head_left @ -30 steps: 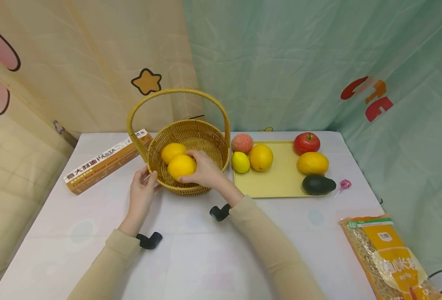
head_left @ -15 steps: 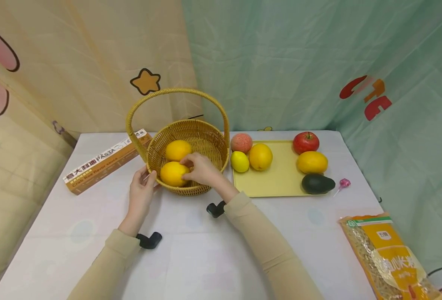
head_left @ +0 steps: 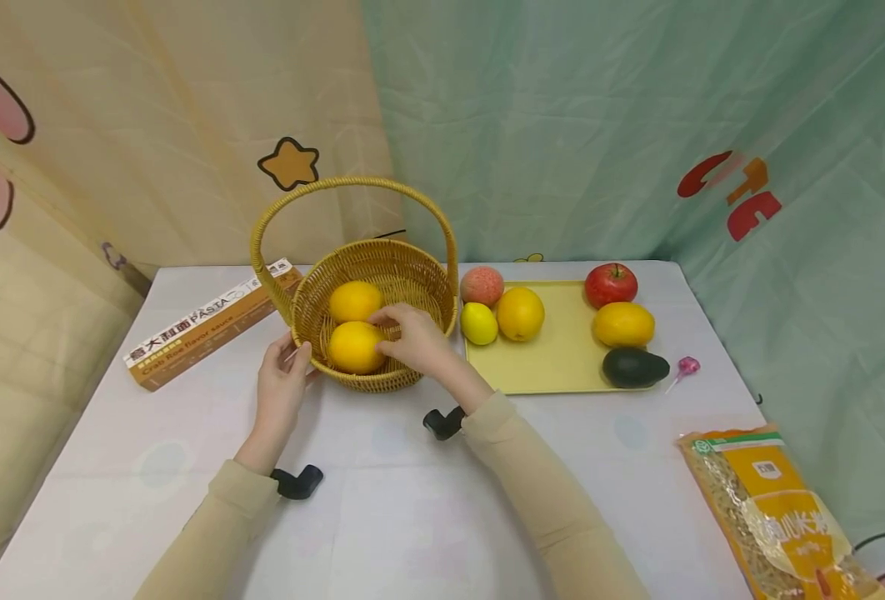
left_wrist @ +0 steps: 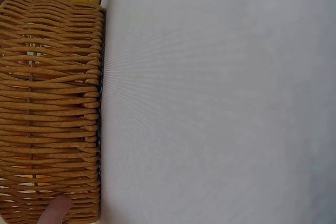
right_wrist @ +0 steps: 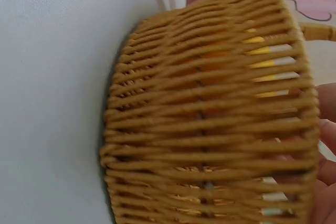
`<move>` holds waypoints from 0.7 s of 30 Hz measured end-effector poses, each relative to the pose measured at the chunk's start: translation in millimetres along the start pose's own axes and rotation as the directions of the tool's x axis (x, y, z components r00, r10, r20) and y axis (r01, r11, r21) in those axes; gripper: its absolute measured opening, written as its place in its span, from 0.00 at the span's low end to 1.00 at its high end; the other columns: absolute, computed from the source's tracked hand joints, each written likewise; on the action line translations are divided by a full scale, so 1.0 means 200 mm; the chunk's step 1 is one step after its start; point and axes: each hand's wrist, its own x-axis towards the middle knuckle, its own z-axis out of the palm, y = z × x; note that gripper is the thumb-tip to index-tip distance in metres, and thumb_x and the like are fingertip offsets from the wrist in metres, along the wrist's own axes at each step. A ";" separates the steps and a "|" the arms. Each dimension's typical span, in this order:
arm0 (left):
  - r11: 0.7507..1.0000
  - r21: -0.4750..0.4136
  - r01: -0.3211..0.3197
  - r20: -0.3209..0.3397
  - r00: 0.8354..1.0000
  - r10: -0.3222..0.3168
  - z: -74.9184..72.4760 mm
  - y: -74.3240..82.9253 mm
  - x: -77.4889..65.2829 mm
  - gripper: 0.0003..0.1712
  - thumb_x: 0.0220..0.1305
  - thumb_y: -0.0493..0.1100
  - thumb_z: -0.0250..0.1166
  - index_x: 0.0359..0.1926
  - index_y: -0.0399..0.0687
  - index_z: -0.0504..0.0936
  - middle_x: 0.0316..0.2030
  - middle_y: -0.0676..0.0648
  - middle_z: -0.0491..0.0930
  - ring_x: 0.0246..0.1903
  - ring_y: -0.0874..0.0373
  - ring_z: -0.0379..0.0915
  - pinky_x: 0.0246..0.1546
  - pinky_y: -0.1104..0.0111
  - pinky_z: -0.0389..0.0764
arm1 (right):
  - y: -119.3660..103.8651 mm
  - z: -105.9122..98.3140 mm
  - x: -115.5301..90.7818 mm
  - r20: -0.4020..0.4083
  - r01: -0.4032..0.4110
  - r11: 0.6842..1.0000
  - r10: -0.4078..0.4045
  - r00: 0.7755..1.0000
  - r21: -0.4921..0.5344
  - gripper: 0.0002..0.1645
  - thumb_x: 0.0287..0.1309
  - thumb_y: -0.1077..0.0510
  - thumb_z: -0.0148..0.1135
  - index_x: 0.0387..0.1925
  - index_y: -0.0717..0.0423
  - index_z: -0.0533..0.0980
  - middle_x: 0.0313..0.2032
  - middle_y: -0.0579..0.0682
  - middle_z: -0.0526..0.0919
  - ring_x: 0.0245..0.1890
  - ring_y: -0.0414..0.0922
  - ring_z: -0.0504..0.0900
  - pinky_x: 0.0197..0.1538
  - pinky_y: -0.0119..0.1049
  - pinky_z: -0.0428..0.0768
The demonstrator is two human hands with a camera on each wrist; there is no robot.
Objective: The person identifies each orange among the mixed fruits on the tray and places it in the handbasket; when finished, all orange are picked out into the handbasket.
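Observation:
A round wicker basket (head_left: 382, 381) with a tall arched handle stands at the back of the table, left of centre. Two yellow oval fruits lie inside, a rear one (head_left: 356, 300) and a front one (head_left: 356, 348). At the basket's near left rim, my left hand (head_left: 281, 383) grips the wall, thumb at the rim. My right hand (head_left: 420, 342) reaches over the basket's near right side, its fingertips touching the front fruit's right side. In both wrist views the basket's wicker wall (left_wrist: 47, 108) (right_wrist: 210, 114) covers much of the fruit.
Right of the basket, a yellow tray (head_left: 555, 358) bears a peach (head_left: 482, 286), a small yellow-green fruit (head_left: 479, 323), an orange (head_left: 521, 314), an apple (head_left: 611, 285), another yellow fruit (head_left: 623, 325) and an avocado (head_left: 634, 367). Beside them are a lollipop (head_left: 687, 365), pasta box (head_left: 210, 325) and grain bag (head_left: 780, 517).
My right hand has lowered the front fruit into the basket, loosened its hold and drawn slightly right. The rear fruit has shifted a little right. My left hand stays on the rim.

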 end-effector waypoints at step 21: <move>1.000 0.023 0.007 -0.012 1.000 -0.007 0.00 0.00 0.00 0.32 0.77 0.48 0.50 0.75 0.45 0.52 0.73 0.43 0.59 0.69 0.50 0.63 0.59 0.64 0.79 | 0.22 -0.42 -0.27 -0.299 0.006 0.977 0.059 0.952 0.213 0.21 0.60 0.59 0.68 0.54 0.59 0.78 0.53 0.57 0.82 0.56 0.56 0.80 0.62 0.45 0.82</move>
